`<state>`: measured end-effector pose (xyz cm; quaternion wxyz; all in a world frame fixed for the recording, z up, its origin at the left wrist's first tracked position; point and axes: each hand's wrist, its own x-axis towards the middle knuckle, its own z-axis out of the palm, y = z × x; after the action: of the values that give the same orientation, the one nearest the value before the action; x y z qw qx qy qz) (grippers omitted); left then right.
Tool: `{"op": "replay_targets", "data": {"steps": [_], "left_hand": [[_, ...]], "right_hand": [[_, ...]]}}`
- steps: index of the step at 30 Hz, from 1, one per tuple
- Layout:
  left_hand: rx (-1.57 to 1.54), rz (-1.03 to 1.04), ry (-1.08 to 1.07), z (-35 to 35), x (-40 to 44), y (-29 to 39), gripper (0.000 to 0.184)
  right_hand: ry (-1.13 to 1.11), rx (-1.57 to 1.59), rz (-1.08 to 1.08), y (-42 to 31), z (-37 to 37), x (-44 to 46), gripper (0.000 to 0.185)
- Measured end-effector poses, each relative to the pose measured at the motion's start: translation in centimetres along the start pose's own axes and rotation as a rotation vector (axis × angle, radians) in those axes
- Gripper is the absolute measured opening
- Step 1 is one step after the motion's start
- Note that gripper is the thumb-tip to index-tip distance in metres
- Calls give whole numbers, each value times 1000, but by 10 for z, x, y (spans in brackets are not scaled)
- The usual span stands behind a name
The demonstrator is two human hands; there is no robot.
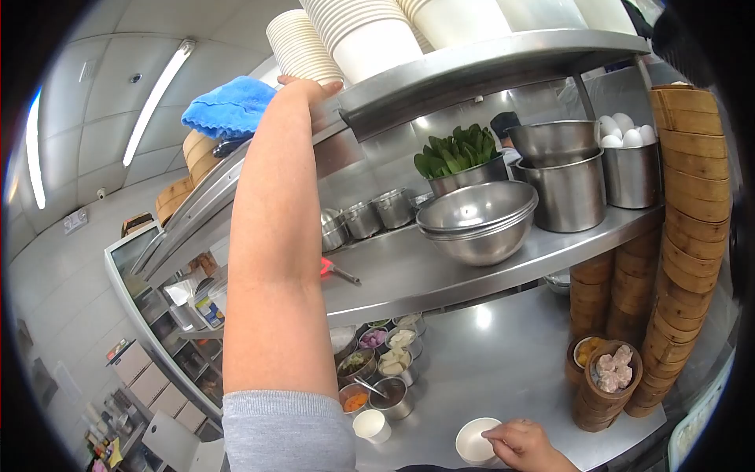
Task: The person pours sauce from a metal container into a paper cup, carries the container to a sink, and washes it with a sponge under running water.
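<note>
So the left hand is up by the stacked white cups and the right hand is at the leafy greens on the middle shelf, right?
Not the right hand: the head view shows it at a white bowl on the lower counter. The left hand is up by the stacked white cups.

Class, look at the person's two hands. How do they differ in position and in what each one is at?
The left hand is raised to the upper shelf, while the right hand is low over the counter. The left is at the foot of a stack of white cups; the right is at the rim of one white bowl. Both are bare.
</note>
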<state>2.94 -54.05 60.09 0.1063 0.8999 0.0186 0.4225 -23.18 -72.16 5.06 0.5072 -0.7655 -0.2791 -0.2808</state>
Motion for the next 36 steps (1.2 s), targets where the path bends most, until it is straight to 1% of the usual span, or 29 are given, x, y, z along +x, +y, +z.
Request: {"op": "replay_targets", "data": {"steps": [1,2,3,5,9,11,12,13,14,15,17,18,19,20,21,22,23,24,25,26,27,29,30,31,32,33,34,35,36], "left_hand": [[7,4,17,1,-1,0,120],[22,9,20,2,-3,1,118],[30,15,24,4,-2,1,116],[51,31,16,7,-1,-2,113],[71,57,-4,13,3,-5,106],[82,71,-24,15,6,-8,102],[86,83,-32,15,10,-9,101],[99,94,-45,14,14,-10,99],[113,116,-60,12,21,-12,97],[133,162,-92,7,34,-15,95],[164,250,-144,5,61,-22,92],[153,253,-150,3,47,-23,92],[-112,200,107,-4,14,-19,74],[-373,135,362,-10,-9,-17,56],[-382,129,354,-13,-20,-17,56],[-647,228,482,-15,-27,-18,49],[-912,327,612,-19,-35,-22,44],[-961,543,723,-22,-54,-32,41],[-976,534,724,-25,-71,-47,41],[-1068,654,546,-29,-88,-65,68],[-1151,772,365,-31,-106,-81,99],[-1254,865,733,-29,-143,-100,39],[-1281,898,687,-29,-155,-121,39],[-1305,929,637,-28,-167,-145,41],[-1333,913,600,-31,-185,-167,40],[-1362,895,560,-36,-205,-187,40],[-1346,908,522,-40,-223,-208,40],[-1333,919,480,-44,-240,-230,40],[-1297,950,445,-45,-257,-250,39]], "right_hand": [[32,-55,-46,7,1,0,23],[-35,-159,-42,18,2,-4,31],[-45,-154,-42,20,4,-6,31],[-138,-299,19,22,8,-11,37],[-232,-267,75,57,33,-49,43],[-279,-314,156,70,46,-69,45],[-281,-327,157,84,55,-83,45],[-214,-406,78,100,66,-96,48],[-145,-482,-1,107,72,-104,52],[-144,-491,3,97,72,-98,52],[26,-527,119,75,78,-91,67],[-17,-311,208,126,95,-120,105],[-17,-320,216,118,99,-117,105],[142,-338,161,100,105,-105,98],[297,-356,102,87,109,-100,93],[172,-303,197,102,115,-106,114],[168,-317,203,117,124,-111,114],[240,-290,183,125,131,-112,108],[311,-266,161,130,134,-112,102],[314,-297,185,133,136,-111,99],[311,-314,185,128,135,-109,99],[315,-314,264,120,132,-97,98],[313,-323,256,114,128,-85,98],[345,-282,205,104,122,-72,99],[375,-240,156,91,115,-56,100],[426,-26,62,71,105,-27,106],[438,-108,-64,41,83,5,112],[518,-100,-186,4,65,41,116],[545,-163,-369,-36,46,83,119]]}}
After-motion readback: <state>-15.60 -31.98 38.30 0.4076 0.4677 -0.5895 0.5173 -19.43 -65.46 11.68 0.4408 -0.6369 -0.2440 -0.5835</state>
